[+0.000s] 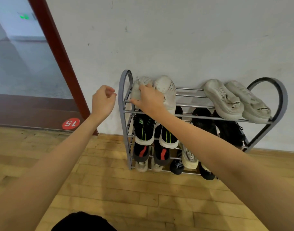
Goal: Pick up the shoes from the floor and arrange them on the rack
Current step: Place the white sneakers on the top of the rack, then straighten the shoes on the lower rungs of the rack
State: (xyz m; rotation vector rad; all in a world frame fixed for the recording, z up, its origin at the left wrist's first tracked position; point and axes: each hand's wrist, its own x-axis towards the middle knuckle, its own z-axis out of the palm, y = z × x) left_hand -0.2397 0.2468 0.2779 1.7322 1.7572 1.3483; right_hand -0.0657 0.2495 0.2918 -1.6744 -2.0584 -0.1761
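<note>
The right hand [148, 99] gripped a white shoe [137, 90] on the rack's [124, 97] top shelf, its mate [168, 92] touching just beyond the fingers. The left hand [103, 100] hung beside the rack, loosely curled, holding nothing.

Two bare forearms are seen, with no sleeves, watches, rings or bands on them. The left hand [103, 100] and the right hand [149, 99] are uncovered, without gloves. At the near edge of the view a dark, black piece of clothing [83, 221] is visible below the arms; its kind cannot be told.
</note>
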